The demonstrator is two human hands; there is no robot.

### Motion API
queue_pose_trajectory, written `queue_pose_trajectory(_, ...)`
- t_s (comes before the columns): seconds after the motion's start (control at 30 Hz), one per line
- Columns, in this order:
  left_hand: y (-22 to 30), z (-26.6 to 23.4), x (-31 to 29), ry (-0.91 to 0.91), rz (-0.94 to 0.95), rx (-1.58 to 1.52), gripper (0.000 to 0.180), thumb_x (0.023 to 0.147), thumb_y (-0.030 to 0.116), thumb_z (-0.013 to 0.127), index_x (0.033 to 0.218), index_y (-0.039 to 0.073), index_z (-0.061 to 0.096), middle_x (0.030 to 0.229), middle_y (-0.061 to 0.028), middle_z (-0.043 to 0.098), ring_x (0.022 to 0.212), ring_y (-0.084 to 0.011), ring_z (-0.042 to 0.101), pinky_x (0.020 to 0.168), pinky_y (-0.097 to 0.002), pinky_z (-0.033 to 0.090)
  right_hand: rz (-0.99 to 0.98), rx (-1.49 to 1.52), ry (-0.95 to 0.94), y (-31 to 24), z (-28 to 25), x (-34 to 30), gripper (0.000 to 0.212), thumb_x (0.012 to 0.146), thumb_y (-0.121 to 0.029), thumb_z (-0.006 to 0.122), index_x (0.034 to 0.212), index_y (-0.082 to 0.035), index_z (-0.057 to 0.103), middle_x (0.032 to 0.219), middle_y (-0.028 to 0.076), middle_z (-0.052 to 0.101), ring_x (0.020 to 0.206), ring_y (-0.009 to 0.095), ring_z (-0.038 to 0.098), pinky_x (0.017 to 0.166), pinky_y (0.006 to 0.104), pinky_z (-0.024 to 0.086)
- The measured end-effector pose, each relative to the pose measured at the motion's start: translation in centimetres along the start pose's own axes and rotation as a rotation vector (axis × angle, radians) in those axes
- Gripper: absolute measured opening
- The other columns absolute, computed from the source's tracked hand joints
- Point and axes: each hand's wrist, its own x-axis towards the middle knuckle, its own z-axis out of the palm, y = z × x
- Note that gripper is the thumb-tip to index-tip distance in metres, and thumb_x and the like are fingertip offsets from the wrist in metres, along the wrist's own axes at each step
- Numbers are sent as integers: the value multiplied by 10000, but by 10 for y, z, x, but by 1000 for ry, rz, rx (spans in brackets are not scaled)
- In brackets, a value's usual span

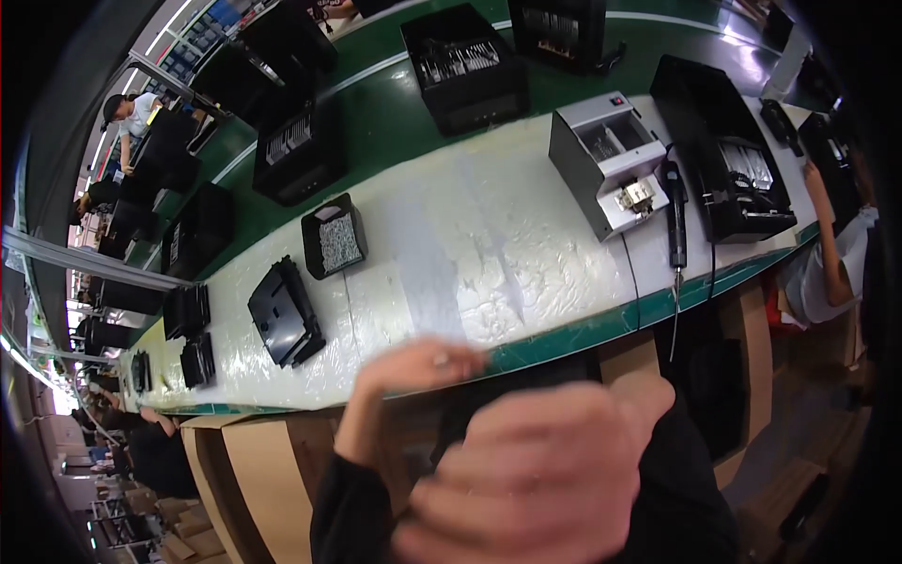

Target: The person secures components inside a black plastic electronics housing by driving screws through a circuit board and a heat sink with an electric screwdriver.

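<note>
My left hand hovers at the near edge of the white-covered bench. Motion smears its fingers, so their grip is unclear. Close to the camera and much larger, my right hand shows curled, blurred fingers, the thumb out to the right. Whatever it may hold is hidden. Left of my hands, a black plastic housing lies on the bench, and beyond it is a black bin full of small metal screws. To the right are a grey screw-feeder box and a black electric screwdriver, its long bit over the bench edge.
A black crate with parts stands at the right, near a co-worker's arm. More black crates line the green surface beyond. Dark parts lie far left. Cardboard boxes stand below the bench edge.
</note>
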Motion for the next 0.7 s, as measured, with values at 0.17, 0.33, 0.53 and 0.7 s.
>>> queue_pose_trajectory(0.17, 32, -147, 115, 839, 125, 493, 279, 843, 139, 542, 1095, 47, 620, 1006, -103, 665, 929, -200, 626, 816, -302, 477, -384, 9, -9, -10, -44, 14, 95, 741, -152, 670, 743, -57, 665, 780, 58, 577, 548, 149, 486, 493, 270, 388)
queue_pose_trajectory(0.33, 35, -247, 247, 1103, 298, 1069, 286, 764, 120, 606, 1042, 54, 621, 996, -148, 625, 951, -322, 594, 833, -413, 480, 333, -406, 231, -11, -53, -63, 192, 565, -213, 690, 484, -67, 595, 499, 45, 549, 378, 129, 481, 431, 216, 400)
queue_pose_trajectory(0.53, 23, -278, 294, 864, 129, 1108, 419, 682, 137, 723, 1082, 90, 608, 1084, -144, 596, 1005, -329, 573, 863, -405, 469, 884, -796, -141, 98, -6, -245, 403, 811, -193, 586, 1169, -12, 553, 1296, 159, 484, 1258, 285, 404, 1025, 462, 314)
queue_pose_trajectory(0.7, 41, -297, 225, 754, 67, 1042, 428, 654, 143, 745, 1056, 52, 626, 967, -164, 630, 926, -334, 597, 820, -391, 473, 888, -811, -268, 101, 5, -258, 440, 836, -256, 555, 1207, -20, 532, 1345, 162, 445, 1301, 285, 360, 1073, 468, 253)
